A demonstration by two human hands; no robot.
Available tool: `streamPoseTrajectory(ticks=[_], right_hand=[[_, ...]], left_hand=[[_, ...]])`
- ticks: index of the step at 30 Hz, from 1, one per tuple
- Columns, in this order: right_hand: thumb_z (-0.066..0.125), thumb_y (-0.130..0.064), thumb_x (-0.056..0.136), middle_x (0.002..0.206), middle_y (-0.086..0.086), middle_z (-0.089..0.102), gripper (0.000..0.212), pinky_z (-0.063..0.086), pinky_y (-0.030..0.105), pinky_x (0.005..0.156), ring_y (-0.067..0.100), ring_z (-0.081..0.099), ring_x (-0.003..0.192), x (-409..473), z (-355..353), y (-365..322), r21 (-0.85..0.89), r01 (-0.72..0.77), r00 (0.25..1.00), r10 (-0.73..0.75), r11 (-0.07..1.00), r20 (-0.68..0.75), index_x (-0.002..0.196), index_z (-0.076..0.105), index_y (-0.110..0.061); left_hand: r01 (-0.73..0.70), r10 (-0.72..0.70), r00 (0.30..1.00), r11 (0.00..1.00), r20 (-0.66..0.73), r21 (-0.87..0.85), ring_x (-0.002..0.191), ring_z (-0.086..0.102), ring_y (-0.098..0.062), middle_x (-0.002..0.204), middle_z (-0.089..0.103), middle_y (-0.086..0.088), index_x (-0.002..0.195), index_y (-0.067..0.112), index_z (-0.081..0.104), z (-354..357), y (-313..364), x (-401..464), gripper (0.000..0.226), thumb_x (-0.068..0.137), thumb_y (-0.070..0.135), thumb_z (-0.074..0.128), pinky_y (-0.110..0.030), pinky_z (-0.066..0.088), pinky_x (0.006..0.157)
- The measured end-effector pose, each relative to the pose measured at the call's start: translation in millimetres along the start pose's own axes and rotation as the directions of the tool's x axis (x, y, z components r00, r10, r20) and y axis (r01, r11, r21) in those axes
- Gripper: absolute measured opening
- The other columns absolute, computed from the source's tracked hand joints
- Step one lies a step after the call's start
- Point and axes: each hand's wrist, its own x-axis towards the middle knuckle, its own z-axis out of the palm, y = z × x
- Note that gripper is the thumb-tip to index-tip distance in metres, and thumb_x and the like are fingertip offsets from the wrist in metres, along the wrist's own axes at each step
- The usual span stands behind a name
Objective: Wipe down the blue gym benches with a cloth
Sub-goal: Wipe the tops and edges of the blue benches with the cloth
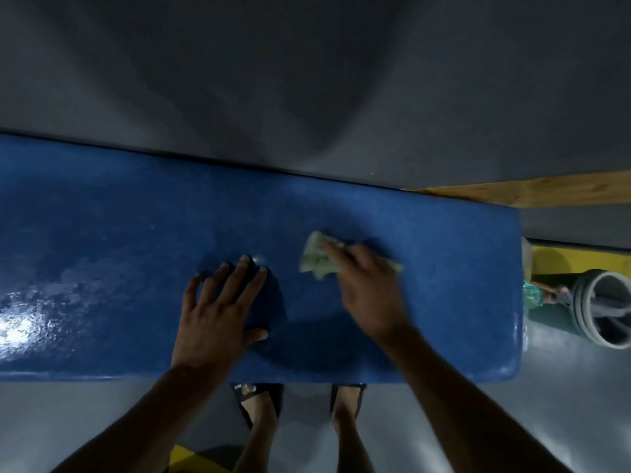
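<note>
Since the glossy blue padded bench (119, 233) runs left to right, the right hand (370, 288), fingers pressing a crumpled pale green cloth (316, 256) mid-surface, sits nearer the dry right end (likely next); the left hand (218, 312) rests spread flat.

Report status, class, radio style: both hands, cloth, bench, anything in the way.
Left hand flat on blue bench, fingers spread. Right hand presses cloth on bench, right of centre. Wiping path unobstructed.
</note>
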Motion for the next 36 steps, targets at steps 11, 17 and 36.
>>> streamPoseTrajectory(ticks=[11, 17, 36], right_hand=[[0.046, -0.022, 0.091, 0.115, 0.007, 0.054, 0.048, 0.050, 0.038, 0.079, 0.022, 0.056, 0.092, -23, 33, -111, 0.264, -0.351, 0.928, 0.371, 0.898, -0.028, 0.140, 0.049, -0.020], [0.053, -0.003, 0.086, 0.108, 0.005, 0.053, 0.064, 0.051, 0.038, 0.074, 0.024, 0.057, 0.083, -73, -4, 3, 0.080, -0.071, 0.997, 0.071, 0.994, 0.007, 0.144, 0.045, -0.028], [0.054, -0.006, 0.088, 0.110, 0.003, 0.053, 0.055, 0.051, 0.037, 0.086, 0.024, 0.059, 0.096, -120, -12, 32, 0.217, -0.376, 0.914, 0.399, 0.901, -0.073, 0.138, 0.052, -0.027]], left_hand=[[-0.011, 0.011, 1.000, 1.000, -0.022, -0.010, 0.138, 0.035, -0.032, 0.158, 0.032, -0.003, 0.146, 0.026, 0.039, -4, 0, -3, 0.105, 0.057, 0.058, 0.083, -0.058, 0.031, 0.108], [0.004, -0.004, 1.000, 1.000, -0.008, 0.005, 0.138, 0.036, -0.033, 0.158, 0.032, -0.003, 0.151, 0.027, 0.033, -6, 3, -3, 0.108, 0.060, 0.059, 0.081, -0.056, 0.028, 0.109], [0.029, -0.028, 0.997, 0.999, -0.078, 0.016, 0.135, 0.041, -0.035, 0.154, 0.039, -0.003, 0.147, 0.028, 0.039, -3, 8, -5, 0.105, 0.057, 0.055, 0.084, -0.058, 0.032, 0.105]])
